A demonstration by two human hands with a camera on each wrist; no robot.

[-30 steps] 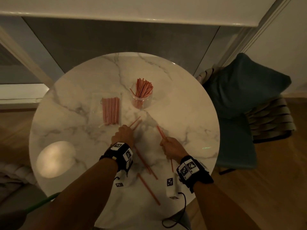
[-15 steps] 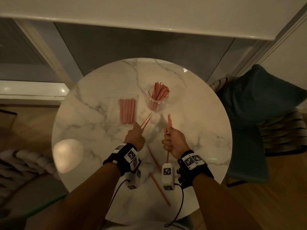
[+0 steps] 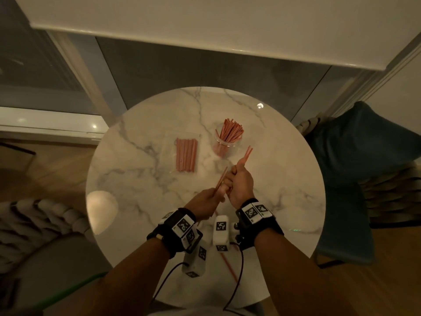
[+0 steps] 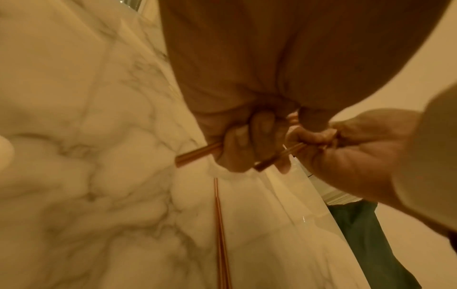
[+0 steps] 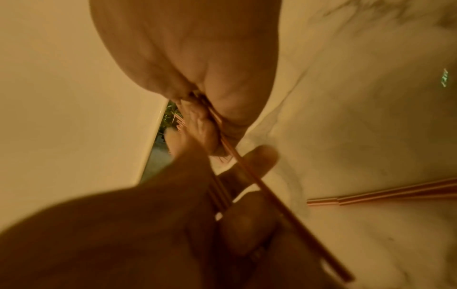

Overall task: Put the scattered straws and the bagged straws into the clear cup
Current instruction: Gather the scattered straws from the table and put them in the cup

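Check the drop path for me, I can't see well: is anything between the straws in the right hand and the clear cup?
Nothing visible: the right hand holds its straws beside the clear cup.

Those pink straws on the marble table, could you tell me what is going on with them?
A person is gathering them up. The left hand and the right hand each grip a few loose straws and meet above the round table. The clear cup already holds a bunch, the bagged straws lie unopened beside it, and at least one straw lies near the person.
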